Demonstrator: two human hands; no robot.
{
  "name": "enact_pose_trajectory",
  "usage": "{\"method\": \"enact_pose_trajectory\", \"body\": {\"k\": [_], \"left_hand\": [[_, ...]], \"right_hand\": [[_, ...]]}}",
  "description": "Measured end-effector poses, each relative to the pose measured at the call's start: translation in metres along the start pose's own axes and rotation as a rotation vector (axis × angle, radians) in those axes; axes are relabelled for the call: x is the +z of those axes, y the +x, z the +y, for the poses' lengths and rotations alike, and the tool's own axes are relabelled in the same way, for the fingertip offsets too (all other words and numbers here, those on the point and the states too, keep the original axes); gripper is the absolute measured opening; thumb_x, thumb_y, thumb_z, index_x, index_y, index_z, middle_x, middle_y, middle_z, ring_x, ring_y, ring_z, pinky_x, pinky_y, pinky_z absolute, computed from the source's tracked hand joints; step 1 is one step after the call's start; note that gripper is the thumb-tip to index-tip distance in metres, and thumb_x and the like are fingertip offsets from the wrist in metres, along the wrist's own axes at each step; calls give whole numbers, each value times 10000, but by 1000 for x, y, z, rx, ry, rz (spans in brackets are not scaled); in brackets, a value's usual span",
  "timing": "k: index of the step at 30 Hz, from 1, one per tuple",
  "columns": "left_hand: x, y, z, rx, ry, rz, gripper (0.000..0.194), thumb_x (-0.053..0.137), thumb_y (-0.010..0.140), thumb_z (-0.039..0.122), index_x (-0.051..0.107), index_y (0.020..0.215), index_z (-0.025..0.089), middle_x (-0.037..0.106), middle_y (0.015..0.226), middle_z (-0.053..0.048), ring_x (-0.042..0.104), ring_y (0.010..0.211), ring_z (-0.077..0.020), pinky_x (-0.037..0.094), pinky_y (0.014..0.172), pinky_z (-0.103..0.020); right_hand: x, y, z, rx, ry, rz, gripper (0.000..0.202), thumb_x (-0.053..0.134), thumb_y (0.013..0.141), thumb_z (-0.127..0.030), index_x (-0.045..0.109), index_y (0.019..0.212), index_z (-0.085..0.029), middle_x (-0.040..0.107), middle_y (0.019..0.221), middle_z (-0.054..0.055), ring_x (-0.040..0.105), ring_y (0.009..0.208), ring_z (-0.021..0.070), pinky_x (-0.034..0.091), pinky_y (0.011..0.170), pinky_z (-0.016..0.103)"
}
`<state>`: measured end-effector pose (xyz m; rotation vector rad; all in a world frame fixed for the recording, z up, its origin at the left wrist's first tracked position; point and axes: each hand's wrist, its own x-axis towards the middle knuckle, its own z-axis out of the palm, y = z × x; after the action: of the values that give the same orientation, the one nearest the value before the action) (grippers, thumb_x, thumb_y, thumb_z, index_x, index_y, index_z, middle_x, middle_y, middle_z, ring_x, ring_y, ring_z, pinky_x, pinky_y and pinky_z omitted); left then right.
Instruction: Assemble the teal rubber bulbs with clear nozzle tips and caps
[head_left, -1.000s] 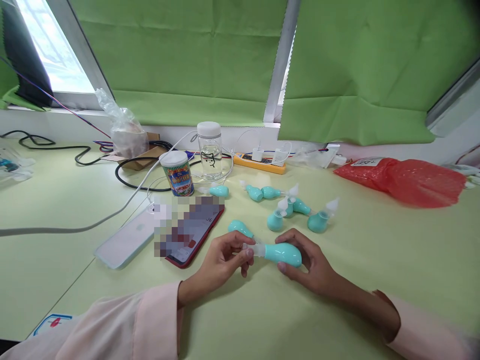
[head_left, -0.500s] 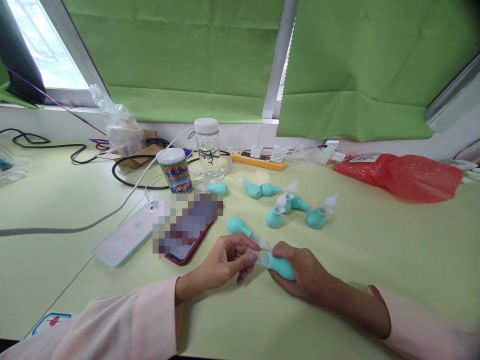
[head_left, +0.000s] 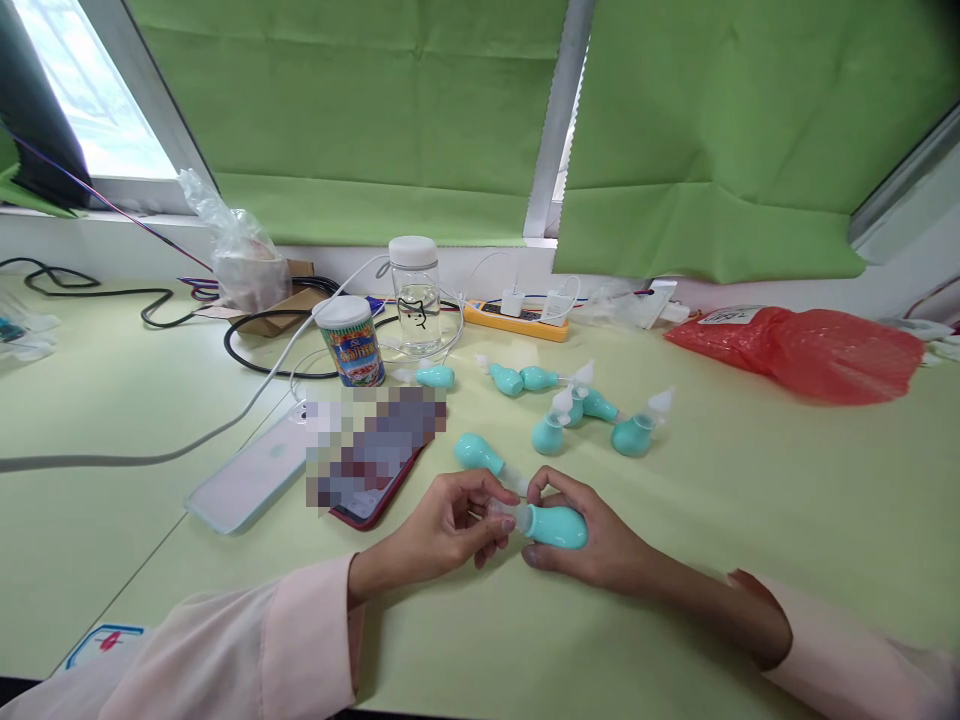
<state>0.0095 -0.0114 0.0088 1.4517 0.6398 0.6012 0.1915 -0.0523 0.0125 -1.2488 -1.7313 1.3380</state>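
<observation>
A turquoise bulb nasal aspirator (head_left: 556, 527) lies level between my two hands, low over the table. My right hand (head_left: 592, 535) is wrapped round its bulb, thumb below and index finger bent above. At the other end, my left hand (head_left: 465, 520) pinches the clear nozzle between thumb and fingertips; the tip is partly hidden. Just beyond my fingers another turquoise aspirator (head_left: 480, 453) rests on the table, its clear nozzle pointing toward my hands. Several more stand or lie farther back, among them an upright aspirator (head_left: 549, 434) and one at the right (head_left: 632, 436).
Left of my hands lie a phone in a red case (head_left: 375, 480) and a pale phone (head_left: 255, 470). Behind them stand a snack can (head_left: 352, 345) and a clear bottle (head_left: 418, 310). An orange power strip (head_left: 517, 322) and a red plastic bag (head_left: 802, 350) are farther back.
My right hand has shifted its grip on the bulb, with the index finger now arched and more of the bulb showing. The aspirator has turned closer to level. My left hand keeps its pinch.
</observation>
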Motion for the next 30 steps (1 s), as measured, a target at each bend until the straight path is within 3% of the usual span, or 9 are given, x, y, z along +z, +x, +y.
{"method": "enact_pose_trajectory", "body": {"k": [5, 9, 11, 14, 18, 21, 25, 28, 30], "left_hand": [[0, -5, 1, 114, 251, -24, 182, 564, 755, 284, 573, 831, 119, 509, 596, 6, 444, 523, -80, 357, 473, -192], [2, -7, 1, 160, 240, -36, 180, 552, 762, 274, 577, 842, 115, 533, 622, -8, 467, 537, -90, 389, 507, -206], [4, -9, 0, 182, 170, 14, 191, 580, 742, 274, 584, 864, 126, 555, 686, -22, 498, 591, -103, 412, 549, -213], [9, -10, 0, 134, -49, 71, 302, 652, 681, 278, 562, 944, 161, 552, 688, -1, 510, 582, -99, 420, 534, -204], [11, -9, 1, -27, -234, 80, 273, 696, 621, 325, 597, 777, 123, 526, 582, 13, 448, 450, -66, 354, 410, -179], [10, -7, 1, -10, -168, 252, 268, 731, 568, 308, 608, 702, 111, 522, 566, 10, 447, 475, -77, 356, 433, -195], [7, -7, -1, 197, 111, 501, 189, 717, 597, 278, 618, 661, 130, 477, 567, 20, 449, 537, -98, 373, 503, -220], [7, -8, -2, 353, 313, 486, 145, 665, 673, 262, 640, 767, 154, 502, 702, -10, 497, 683, -136, 410, 634, -252], [7, -8, -1, 366, 367, 421, 160, 599, 741, 259, 623, 870, 167, 528, 829, -37, 511, 802, -159, 410, 725, -268]], "right_hand": [[-6, 3, -1, 249, 203, -196, 358, 649, 634, -242, 342, 818, -228, 371, 492, -118, 264, 358, 24, 202, 313, 138], [-2, 0, 2, 362, 400, -278, 411, 665, 638, -280, 315, 851, -242, 335, 456, -130, 232, 339, 21, 158, 291, 124], [7, -5, 2, 309, 413, -228, 429, 670, 624, -265, 306, 849, -240, 383, 513, -114, 251, 355, 19, 181, 300, 129], [21, -16, -5, 136, 348, -126, 395, 641, 638, -218, 313, 858, -231, 460, 674, -61, 364, 467, 44, 319, 405, 163], [27, -25, -20, -39, 83, -100, 294, 589, 690, -220, 394, 910, -212, 465, 842, 2, 437, 721, 119, 403, 653, 258], [21, -24, -23, -28, -118, -84, 256, 537, 750, -311, 419, 952, -208, 494, 902, 36, 455, 740, 146, 418, 671, 292], [7, -15, -27, -51, -321, 79, 274, 473, 804, -335, 395, 1043, -225, 506, 994, 52, 489, 803, 165, 439, 698, 316], [-8, -5, -47, -274, -526, 178, 291, 492, 798, -288, 390, 1062, -221, 504, 1017, 61, 497, 853, 172, 450, 699, 306], [-23, 7, -68, -488, -691, 220, 273, 492, 796, -255, 410, 1052, -207, 506, 1045, 76, 500, 895, 184, 451, 695, 300]]}}
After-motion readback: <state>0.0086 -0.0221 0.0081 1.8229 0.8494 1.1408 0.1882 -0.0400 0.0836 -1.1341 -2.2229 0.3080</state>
